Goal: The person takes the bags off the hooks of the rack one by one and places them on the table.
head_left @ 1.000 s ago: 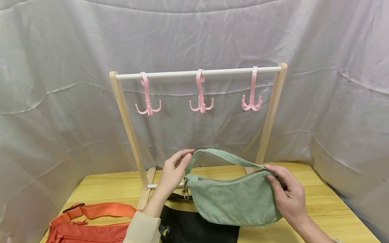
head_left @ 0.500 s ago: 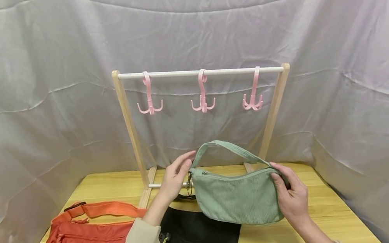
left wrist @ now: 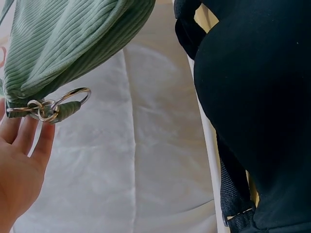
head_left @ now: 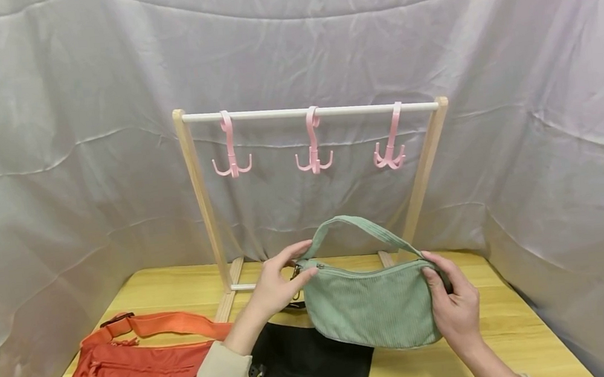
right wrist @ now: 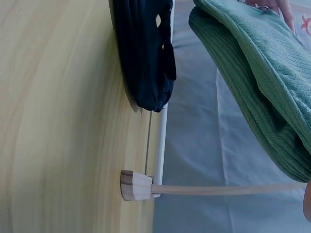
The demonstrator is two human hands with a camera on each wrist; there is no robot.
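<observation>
A green corduroy shoulder bag (head_left: 373,306) hangs above the table in both hands, its strap (head_left: 371,227) arched upward and its zip along the top. My right hand (head_left: 455,301) grips the bag's right end, thumb on the near face. At the other end my left hand (head_left: 275,282) pinches the corner, thumb in front and fingers by the strap's base. Metal rings (left wrist: 46,109) show at that corner in the left wrist view. Below and behind lies a black bag (head_left: 310,363), partly hidden by the green one. The right wrist view shows the bag's underside (right wrist: 243,92).
A wooden rack (head_left: 202,204) with a white bar (head_left: 267,114) stands at the back. Three pink hooks hang there: a left hook (head_left: 230,153), a middle hook (head_left: 313,145) and a right hook (head_left: 391,137). A red bag (head_left: 134,374) lies on the wooden table (head_left: 511,320), front left.
The green bag has shifted slightly right and its strap stands higher. My left hand, earlier beside the strap's base, has brought its thumb over the bag's left corner. The right hand keeps its grip.
</observation>
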